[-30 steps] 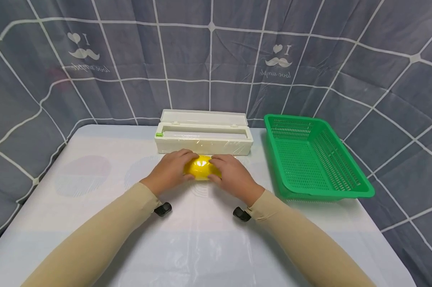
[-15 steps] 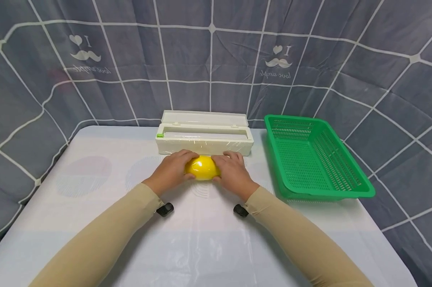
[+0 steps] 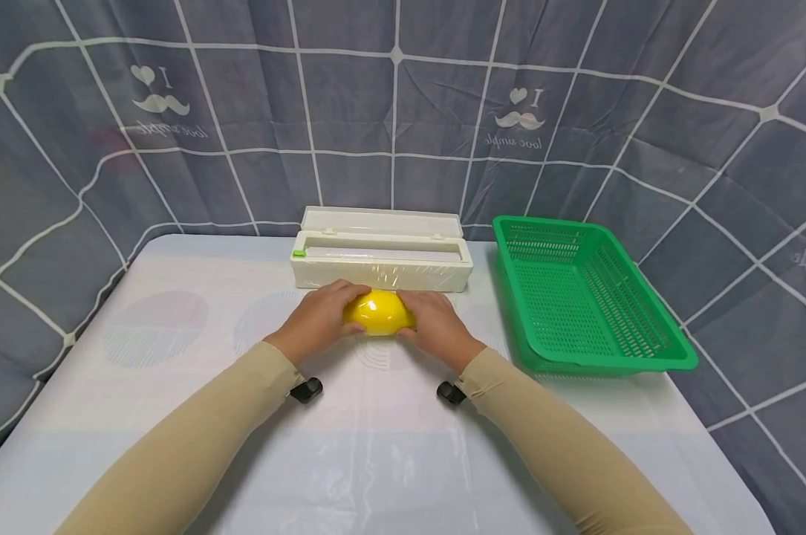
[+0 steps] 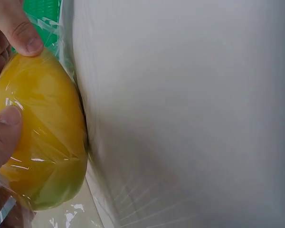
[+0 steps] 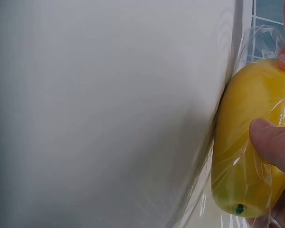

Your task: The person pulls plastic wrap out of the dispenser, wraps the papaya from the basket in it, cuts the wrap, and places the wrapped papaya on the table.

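Note:
A smooth yellow mango (image 3: 379, 313), greenish at its ends, rests on the table (image 3: 403, 446) and is covered by clear cling film. My left hand (image 3: 321, 316) grips its left end, the thumb in front and the fingers over the far side. At the other end my right hand (image 3: 437, 327) holds it the same way. Both wrist views show a thumb pressing the film onto the mango (image 4: 52, 123), with loose film (image 5: 265, 40) standing out past the fruit. Fingers on the far side are partly hidden.
Just behind the hands stands a white cling film dispenser (image 3: 382, 275), lid raised, with a green slider (image 3: 299, 253) at its left. A green plastic basket (image 3: 553, 297) sits to the right. A grey checked curtain (image 3: 349, 96) hangs around the table.
My right fingers reach out toward the dispenser half a second ago and now lie back against the mango. My left hand and the mango stay almost in place.

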`<state>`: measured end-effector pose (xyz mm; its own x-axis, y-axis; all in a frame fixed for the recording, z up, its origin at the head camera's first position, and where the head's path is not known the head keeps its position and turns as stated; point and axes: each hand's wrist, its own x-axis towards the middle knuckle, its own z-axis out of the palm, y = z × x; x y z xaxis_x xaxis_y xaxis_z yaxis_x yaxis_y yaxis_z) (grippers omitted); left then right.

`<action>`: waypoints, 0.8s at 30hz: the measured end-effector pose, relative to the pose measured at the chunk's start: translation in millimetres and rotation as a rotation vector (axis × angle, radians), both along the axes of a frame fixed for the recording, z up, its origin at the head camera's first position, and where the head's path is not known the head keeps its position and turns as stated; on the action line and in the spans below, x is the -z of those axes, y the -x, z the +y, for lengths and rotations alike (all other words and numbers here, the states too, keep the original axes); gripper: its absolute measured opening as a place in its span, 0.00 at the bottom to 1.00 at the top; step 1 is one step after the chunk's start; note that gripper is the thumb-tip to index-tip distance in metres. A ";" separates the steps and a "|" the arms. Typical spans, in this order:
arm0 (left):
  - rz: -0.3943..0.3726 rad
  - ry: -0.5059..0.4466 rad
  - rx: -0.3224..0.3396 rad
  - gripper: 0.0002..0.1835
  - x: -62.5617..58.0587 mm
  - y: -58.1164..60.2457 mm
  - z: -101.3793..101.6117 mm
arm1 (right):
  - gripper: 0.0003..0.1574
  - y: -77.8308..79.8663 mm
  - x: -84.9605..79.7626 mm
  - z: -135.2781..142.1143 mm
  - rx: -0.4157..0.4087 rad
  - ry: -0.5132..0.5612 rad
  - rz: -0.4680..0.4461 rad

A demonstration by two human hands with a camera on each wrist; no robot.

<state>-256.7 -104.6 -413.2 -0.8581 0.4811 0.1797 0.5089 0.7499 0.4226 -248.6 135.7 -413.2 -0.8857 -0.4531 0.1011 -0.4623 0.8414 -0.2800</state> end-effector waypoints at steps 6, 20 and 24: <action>-0.047 0.031 0.017 0.44 -0.5 1.9 -1.4 | 0.45 1.6 -1.2 1.8 0.003 -0.019 -0.007; -0.105 0.023 -0.011 0.46 5.9 8.0 -4.3 | 0.50 16.7 -5.3 8.5 0.012 0.050 -0.162; -0.155 0.030 -0.007 0.49 2.8 11.9 -6.4 | 0.48 21.6 -5.2 12.7 0.031 0.112 -0.217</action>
<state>-268.6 -111.1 -416.0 -0.8776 0.4783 0.0305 0.4343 0.7667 0.4729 -270.2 148.4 -408.0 -0.9055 -0.4219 -0.0454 -0.3554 0.8126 -0.4619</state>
